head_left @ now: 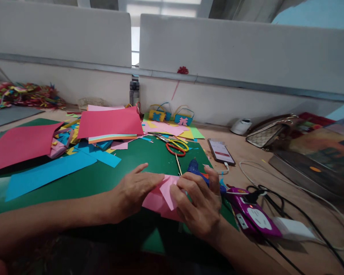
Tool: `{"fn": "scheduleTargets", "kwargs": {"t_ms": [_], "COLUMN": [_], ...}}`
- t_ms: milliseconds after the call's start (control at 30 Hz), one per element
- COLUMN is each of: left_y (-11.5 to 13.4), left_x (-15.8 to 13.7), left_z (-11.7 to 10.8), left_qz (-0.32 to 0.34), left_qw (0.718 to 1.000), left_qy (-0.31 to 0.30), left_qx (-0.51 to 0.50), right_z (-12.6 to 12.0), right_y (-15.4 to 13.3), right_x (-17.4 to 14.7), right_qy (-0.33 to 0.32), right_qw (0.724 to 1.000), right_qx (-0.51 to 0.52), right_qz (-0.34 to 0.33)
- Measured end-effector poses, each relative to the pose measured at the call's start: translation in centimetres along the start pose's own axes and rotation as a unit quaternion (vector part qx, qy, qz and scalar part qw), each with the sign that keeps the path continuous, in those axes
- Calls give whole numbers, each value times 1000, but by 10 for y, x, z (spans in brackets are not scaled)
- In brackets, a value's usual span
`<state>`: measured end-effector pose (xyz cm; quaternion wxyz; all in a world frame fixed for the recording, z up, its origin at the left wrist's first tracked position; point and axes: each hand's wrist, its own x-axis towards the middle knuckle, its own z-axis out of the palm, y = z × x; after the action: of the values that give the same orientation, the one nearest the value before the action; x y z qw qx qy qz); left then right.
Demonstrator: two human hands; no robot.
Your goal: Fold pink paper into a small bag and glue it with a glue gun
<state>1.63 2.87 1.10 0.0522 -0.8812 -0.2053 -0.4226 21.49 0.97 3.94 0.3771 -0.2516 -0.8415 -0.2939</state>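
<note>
A folded piece of pink paper [156, 201] lies between my two hands, low over the green cutting mat [143, 152]. My left hand [129, 194] holds its left side, one finger raised clear of the sheet. Bent fingers of my right hand [199, 204] pinch a raised, creased flap on the right side; the fingertips hide part of it. Just beyond my right hand lies a blue glue gun [193, 166], partly covered by the fingers. Scissors with red handles [176, 150] and a yellow-handled pair [182, 144] rest farther back on the mat.
Red sheets [111, 122], blue strips [51, 173] and scraps cover the left. Small paper bags [157, 115] and a bottle [134, 93] stand at the back. On the right are a phone [221, 152], purple power strip [253, 215], cables and a purse [271, 131].
</note>
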Motion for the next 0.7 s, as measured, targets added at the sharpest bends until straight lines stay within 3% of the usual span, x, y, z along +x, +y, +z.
{"fn": "scheduleTargets", "kwargs": {"t_ms": [333, 700], "left_y": [4, 1], "left_x": [-1, 4], "left_z": [5, 2], "left_qz": [3, 11], "left_qw": [998, 997], "left_qy": [27, 77], "left_qx": [58, 29], "right_z": [0, 1], "right_y": [-4, -5], "right_x": [4, 1], "right_qy": [5, -1], "right_qw": [1000, 1000], "right_qx": [1, -5], "right_qz": [5, -11]}}
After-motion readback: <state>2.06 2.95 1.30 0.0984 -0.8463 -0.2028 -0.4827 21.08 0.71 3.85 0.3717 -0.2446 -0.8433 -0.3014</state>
